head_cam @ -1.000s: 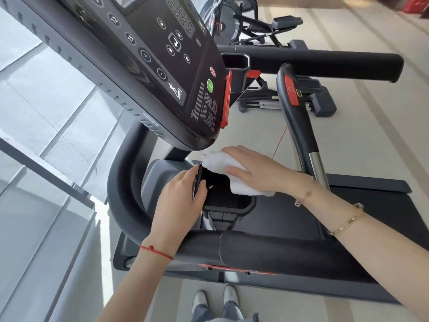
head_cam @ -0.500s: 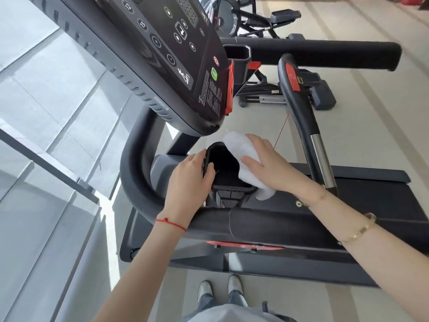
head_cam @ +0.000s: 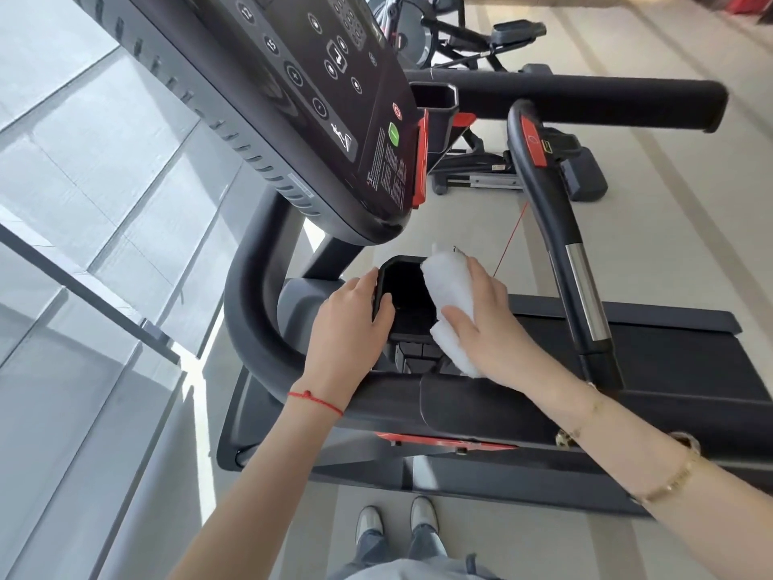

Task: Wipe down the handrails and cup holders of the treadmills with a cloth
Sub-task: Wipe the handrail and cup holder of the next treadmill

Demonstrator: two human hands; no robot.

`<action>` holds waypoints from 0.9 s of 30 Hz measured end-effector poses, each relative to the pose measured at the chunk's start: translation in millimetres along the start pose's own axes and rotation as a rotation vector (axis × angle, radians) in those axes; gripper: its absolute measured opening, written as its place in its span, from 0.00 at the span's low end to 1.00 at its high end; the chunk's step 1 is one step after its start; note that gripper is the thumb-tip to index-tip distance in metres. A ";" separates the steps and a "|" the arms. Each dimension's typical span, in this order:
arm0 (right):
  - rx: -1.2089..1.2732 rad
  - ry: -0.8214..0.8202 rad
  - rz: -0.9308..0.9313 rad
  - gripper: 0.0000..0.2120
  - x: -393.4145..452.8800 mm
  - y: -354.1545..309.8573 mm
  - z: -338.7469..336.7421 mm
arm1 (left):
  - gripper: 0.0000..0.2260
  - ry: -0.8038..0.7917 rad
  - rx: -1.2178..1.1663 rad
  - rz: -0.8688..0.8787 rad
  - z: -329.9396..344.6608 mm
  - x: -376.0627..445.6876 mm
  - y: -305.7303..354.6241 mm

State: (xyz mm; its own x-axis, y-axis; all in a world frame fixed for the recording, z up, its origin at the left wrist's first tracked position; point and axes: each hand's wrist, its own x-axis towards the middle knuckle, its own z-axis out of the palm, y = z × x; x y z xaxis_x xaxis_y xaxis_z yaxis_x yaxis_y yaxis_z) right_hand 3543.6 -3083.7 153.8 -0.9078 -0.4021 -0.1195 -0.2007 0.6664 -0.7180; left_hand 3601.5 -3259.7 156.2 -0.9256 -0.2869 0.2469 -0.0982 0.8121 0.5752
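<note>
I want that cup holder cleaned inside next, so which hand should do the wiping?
Right. The right hand already presses the cloth against the cup holder rim, while the left hand grips its opposite edge, probably steadying it.

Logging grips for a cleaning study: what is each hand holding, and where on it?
Left hand grips the cup holder by its left rim. Right hand presses the white cloth against the right rim.

Gym, treadmill (head_cam: 543,412), exercise bike (head_cam: 439,31) behind

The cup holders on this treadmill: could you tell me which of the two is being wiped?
The near cup holder, below the console: the left hand grips its rim while the right hand presses the white cloth on it. The far one is untouched.
</note>
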 end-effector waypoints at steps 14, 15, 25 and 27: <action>-0.032 -0.060 -0.213 0.27 21.1 6.8 -12.8 | 0.20 0.011 -0.009 -0.031 0.8 -1.1 -2.0; -0.047 -0.079 -0.214 0.26 30.3 5.3 -16.3 | 0.19 0.012 -0.008 -0.029 0.5 -1.3 -1.5; -0.432 -0.289 -0.502 0.21 92.0 -25.4 -26.1 | 0.09 -0.014 -0.008 -0.034 1.1 -1.1 -2.8; -0.387 -0.248 -0.443 0.20 86.0 -13.5 -29.4 | 0.13 -0.010 -0.012 -0.036 1.2 -0.8 -2.6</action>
State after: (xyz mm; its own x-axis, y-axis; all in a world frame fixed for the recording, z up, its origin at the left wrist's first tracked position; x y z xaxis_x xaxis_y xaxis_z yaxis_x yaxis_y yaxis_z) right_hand 3457.4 -3108.8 173.3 -0.6052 -0.7940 -0.0568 -0.6980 0.5637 -0.4416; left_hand 3602.1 -3261.0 153.6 -0.9252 -0.3105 0.2182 -0.1272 0.7954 0.5926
